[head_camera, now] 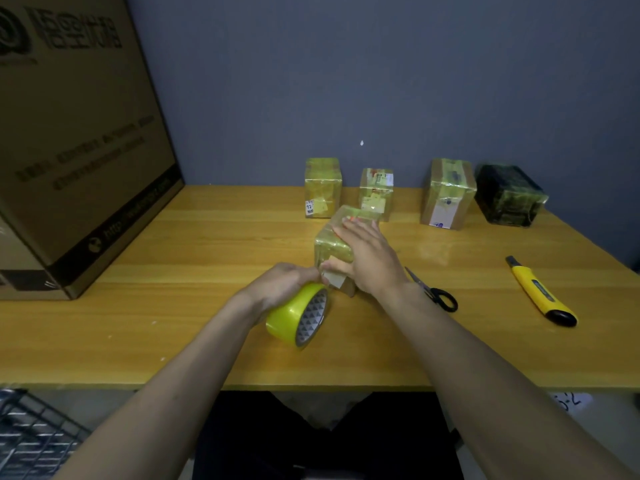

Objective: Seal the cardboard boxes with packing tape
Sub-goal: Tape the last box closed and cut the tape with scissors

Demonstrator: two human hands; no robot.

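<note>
A small cardboard box point(330, 245) wrapped in yellowish tape lies at the middle of the wooden table point(207, 258). My right hand point(367, 258) lies flat on its top with straight fingers, the thumb against the near end. My left hand point(284, 284) grips a yellow tape roll point(299, 315) just in front of the box, with its fingertips at the box's near end where the tape meets it. Several other taped boxes stand along the back wall: one at the left point(322, 188), one behind the held box point(376, 192), and a taller one point(447, 194).
A dark wrapped box point(509, 195) sits at the back right. Black-handled scissors point(436, 292) lie just right of my right wrist. A yellow utility knife point(540, 294) lies further right. A large cardboard carton point(79, 140) fills the table's left side. A wire basket point(31, 434) sits below left.
</note>
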